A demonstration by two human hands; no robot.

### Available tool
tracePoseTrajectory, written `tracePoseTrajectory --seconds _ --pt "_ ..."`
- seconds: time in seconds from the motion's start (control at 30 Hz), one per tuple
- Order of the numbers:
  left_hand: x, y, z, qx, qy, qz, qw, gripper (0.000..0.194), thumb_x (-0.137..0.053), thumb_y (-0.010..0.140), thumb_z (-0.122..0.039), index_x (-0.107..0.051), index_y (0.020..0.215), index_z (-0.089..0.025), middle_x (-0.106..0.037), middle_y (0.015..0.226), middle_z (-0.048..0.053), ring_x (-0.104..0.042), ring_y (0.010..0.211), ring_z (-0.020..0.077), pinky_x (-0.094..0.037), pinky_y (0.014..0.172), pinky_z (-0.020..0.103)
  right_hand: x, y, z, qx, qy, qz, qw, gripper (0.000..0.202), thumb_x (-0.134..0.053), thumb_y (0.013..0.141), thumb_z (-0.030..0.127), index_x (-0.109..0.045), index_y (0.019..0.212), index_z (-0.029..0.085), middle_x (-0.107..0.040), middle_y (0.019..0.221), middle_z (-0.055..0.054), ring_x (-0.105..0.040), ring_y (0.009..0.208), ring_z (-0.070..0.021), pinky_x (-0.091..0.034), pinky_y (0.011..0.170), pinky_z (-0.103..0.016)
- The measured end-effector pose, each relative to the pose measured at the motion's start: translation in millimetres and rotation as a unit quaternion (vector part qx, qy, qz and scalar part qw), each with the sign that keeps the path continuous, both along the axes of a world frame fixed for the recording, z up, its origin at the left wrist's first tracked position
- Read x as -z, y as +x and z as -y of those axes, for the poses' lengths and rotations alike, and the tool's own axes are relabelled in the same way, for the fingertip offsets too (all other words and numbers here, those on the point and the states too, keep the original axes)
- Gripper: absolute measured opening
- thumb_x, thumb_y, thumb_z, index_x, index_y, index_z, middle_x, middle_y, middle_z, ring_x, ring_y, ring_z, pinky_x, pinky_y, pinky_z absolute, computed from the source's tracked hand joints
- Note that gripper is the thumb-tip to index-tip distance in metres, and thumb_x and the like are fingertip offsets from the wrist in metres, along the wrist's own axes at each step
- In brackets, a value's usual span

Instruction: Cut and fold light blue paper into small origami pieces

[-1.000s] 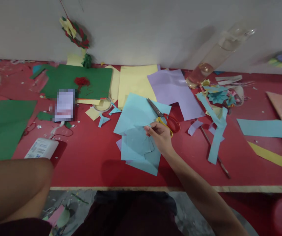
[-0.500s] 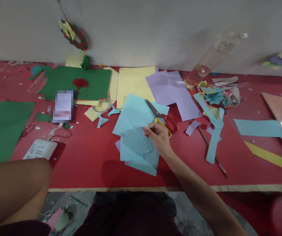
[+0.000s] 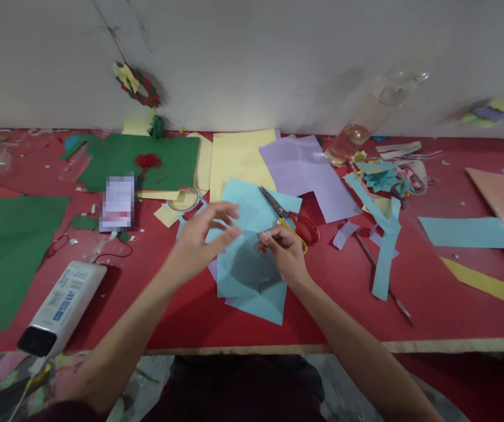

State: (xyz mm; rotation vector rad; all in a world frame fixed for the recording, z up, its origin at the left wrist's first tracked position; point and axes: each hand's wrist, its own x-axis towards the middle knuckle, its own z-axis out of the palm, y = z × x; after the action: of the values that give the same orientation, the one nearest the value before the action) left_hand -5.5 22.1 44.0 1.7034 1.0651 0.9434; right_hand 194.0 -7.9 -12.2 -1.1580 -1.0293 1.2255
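My right hand (image 3: 283, 249) pinches a small light-blue piece of paper (image 3: 252, 237) between thumb and fingertips, above overlapping light-blue sheets (image 3: 252, 310). The held piece blends with the sheets, so its full outline is hard to make out. Opposite it, my left hand (image 3: 203, 234) hovers with fingers apart and nothing in them, just left of the held paper. Scissors (image 3: 276, 205) with one red and one yellow handle lie on the blue paper right behind my right hand, blades pointing away.
Purple paper (image 3: 309, 170), yellow sheets (image 3: 241, 152) and green sheets (image 3: 142, 155) lie toward the wall. A tape roll (image 3: 183, 200), phone (image 3: 118, 202) and white power bank (image 3: 65, 308) are at left. Blue strips (image 3: 386, 258), a thin stick (image 3: 379, 266) and a glass bottle (image 3: 348, 138) are at right.
My left hand has come in from the lower left to beside the held paper. My right hand keeps its pinch in nearly the same spot. The view has shifted slightly.
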Motion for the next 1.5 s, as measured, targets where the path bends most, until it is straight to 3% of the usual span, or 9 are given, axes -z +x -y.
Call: tracePoseTrajectory --seconds 0.17,0.23,0.5,0.6,0.73,0.87,0.93,1.2,1.5 --pt "33.1 20 1 0.049 -0.061 -0.053 0.996 0.021 -0.066 0.087 -0.039 -0.067 0.086 -0.018 -0.069 0.077 0.002 -0.065 0.075 0.0177 -0.05 0.068 0.026 1.0 0 0 -0.032 -0.006 0.01 0.999 0.03 -0.074 0.079 0.045 -0.063 0.07 0.019 -0.067 0.06 0.001 -0.06 0.051 -0.0117 -0.052 0.052 -0.025" --pt "40.7 21 1 0.043 -0.066 -0.051 0.996 0.028 -0.064 0.087 -0.04 -0.064 0.072 -0.017 -0.065 0.067 0.001 -0.062 0.067 0.016 -0.047 0.063 0.025 0.6 0 0 -0.046 -0.007 0.019 0.999 0.029 -0.074 0.079 0.045 -0.065 0.072 0.019 -0.069 0.062 -0.001 -0.062 0.052 -0.0123 -0.053 0.051 -0.025" --pt "43.3 9 -3 0.01 -0.104 -0.026 0.994 0.033 -0.07 0.082 -0.043 -0.063 0.063 -0.018 -0.066 0.059 0.0 -0.06 0.059 0.0132 -0.044 0.055 0.022 -0.4 0 1 -0.063 0.022 0.109 0.992 0.03 -0.059 0.092 0.044 -0.071 0.08 0.02 -0.073 0.072 -0.003 -0.064 0.058 -0.0143 -0.055 0.056 -0.028" --pt "44.6 -1 -13 -0.031 -0.112 -0.003 0.993 0.029 -0.071 0.082 -0.044 -0.065 0.071 -0.017 -0.067 0.06 0.0 -0.061 0.056 0.0131 -0.044 0.051 0.022 -0.3 4 -1 -0.037 0.057 0.174 0.982 0.026 -0.054 0.096 0.04 -0.073 0.091 0.023 -0.074 0.09 -0.006 -0.067 0.078 -0.0184 -0.057 0.075 -0.036" --pt "45.5 -16 -26 -0.081 -0.111 0.033 0.99 0.033 -0.073 0.081 -0.041 -0.063 0.103 -0.019 -0.068 0.066 -0.002 -0.069 0.064 0.0156 -0.054 0.067 0.026 6.2 9 -5 -0.024 0.108 0.279 0.954 0.023 -0.067 0.088 0.035 -0.071 0.108 0.025 -0.07 0.11 -0.009 -0.059 0.11 -0.0288 -0.044 0.102 -0.051" --pt "45.5 -26 -33 -0.096 -0.116 0.052 0.987 0.045 -0.074 0.08 -0.038 -0.058 0.118 -0.02 -0.063 0.058 -0.005 -0.074 0.074 0.0206 -0.056 0.073 0.03 15.1 9 -6 -0.051 0.181 0.494 0.849 0.044 -0.063 0.09 0.037 -0.057 0.131 0.021 -0.065 0.121 -0.013 -0.053 0.118 -0.033 -0.044 0.102 -0.053" --pt "45.4 -29 -33 -0.097 -0.122 0.065 0.986 0.048 -0.075 0.08 -0.037 -0.057 0.121 -0.019 -0.063 0.058 -0.004 -0.074 0.075 0.021 -0.057 0.075 0.031 17.1 7 -6 -0.05 0.188 0.52 0.832 0.045 -0.061 0.091 0.036 -0.054 0.133 0.021 -0.065 0.12 -0.013 -0.054 0.117 -0.0328 -0.046 0.1 -0.052" --pt "46.9 -28 -32 -0.062 -0.138 0.084 0.985 0.057 -0.075 0.08 -0.037 -0.054 0.13 -0.019 -0.064 0.061 -0.004 -0.073 0.073 0.0191 -0.058 0.079 0.031 16.4 7 -6 -0.053 0.195 0.519 0.831 0.038 -0.06 0.092 0.03 -0.056 0.128 0.022 -0.066 0.115 -0.011 -0.056 0.113 -0.0319 -0.047 0.099 -0.051" --pt "45.3 -38 -36 -0.079 -0.056 -0.075 0.992 0.052 -0.064 0.088 -0.039 -0.052 0.136 -0.023 -0.07 0.07 -0.003 -0.055 0.05 0.0101 -0.05 0.061 0.024 18.2 6 -5 -0.05 0.191 0.502 0.842 0.035 -0.058 0.093 0.028 -0.055 0.127 0.023 -0.062 0.12 -0.013 -0.057 0.113 -0.0302 -0.049 0.096 -0.05"
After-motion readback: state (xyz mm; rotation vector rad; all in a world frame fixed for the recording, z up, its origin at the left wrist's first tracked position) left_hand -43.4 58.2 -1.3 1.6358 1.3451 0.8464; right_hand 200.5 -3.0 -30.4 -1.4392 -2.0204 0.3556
